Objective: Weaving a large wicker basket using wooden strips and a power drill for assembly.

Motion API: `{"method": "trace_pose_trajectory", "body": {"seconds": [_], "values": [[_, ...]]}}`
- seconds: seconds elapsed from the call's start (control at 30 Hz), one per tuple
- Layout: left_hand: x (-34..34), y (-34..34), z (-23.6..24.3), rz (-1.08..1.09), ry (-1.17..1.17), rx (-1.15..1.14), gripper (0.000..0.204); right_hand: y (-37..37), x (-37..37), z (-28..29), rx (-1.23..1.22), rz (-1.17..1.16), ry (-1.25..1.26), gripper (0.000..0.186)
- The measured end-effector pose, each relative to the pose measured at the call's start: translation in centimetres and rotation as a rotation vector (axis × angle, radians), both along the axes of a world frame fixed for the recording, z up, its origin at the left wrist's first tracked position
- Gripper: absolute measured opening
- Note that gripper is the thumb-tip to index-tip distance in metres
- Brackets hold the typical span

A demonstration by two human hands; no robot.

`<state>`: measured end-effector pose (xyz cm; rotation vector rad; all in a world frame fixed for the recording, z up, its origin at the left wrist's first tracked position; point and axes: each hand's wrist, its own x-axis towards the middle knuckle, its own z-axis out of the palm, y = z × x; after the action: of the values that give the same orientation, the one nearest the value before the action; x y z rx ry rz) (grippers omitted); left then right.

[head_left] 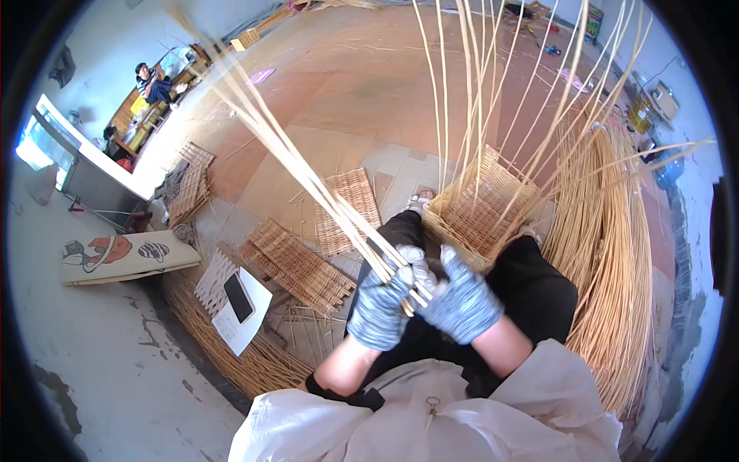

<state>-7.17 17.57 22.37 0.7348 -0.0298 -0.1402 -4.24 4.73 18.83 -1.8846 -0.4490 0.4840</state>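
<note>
Both my hands wear grey knitted gloves and meet over my lap. A bundle of several pale wicker rods (296, 163) slants up and away to the left, its far ends blurred. My left hand (381, 309) is closed around the rods near their lower ends. Against those ends is my right hand (460, 300), its thumb raised and its fingers curled at the rods, partly smeared by motion. Between my feet stands a partly woven wicker basket (483, 202), with long upright stakes (471, 85) rising from its sides.
A large heap of wicker rods (604, 269) lies to my right. Woven panels (296, 266) lie on the floor at left, near a phone (239, 298) on white paper (245, 327). A patterned cushion (127, 256) is farther left. Another person (158, 85) sits at the far left.
</note>
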Motion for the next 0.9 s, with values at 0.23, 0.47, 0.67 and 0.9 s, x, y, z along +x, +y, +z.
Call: {"method": "trace_pose_trajectory", "body": {"seconds": [0.23, 0.47, 0.67, 0.9], "values": [[-2.3, 1.8, -1.2, -0.440, 0.164, -0.011, 0.048, -0.6, 5.7, 5.5, 0.682, 0.267, 0.639, 0.034], [-3.2, 1.2, -1.0, -0.424, 0.159, -0.105, 0.053, 0.6, 4.4, 7.2, 0.476, 0.084, 0.481, 0.026], [-2.8, 1.2, -2.2, -0.438, 0.215, -0.211, 0.050, 0.8, 4.9, 5.9, 0.387, 0.110, 0.421, 0.024], [-2.4, 3.3, -5.3, -0.340, 0.222, -0.117, 0.044, 1.5, 4.5, 4.5, 0.265, -0.252, 0.257, 0.018]]}}
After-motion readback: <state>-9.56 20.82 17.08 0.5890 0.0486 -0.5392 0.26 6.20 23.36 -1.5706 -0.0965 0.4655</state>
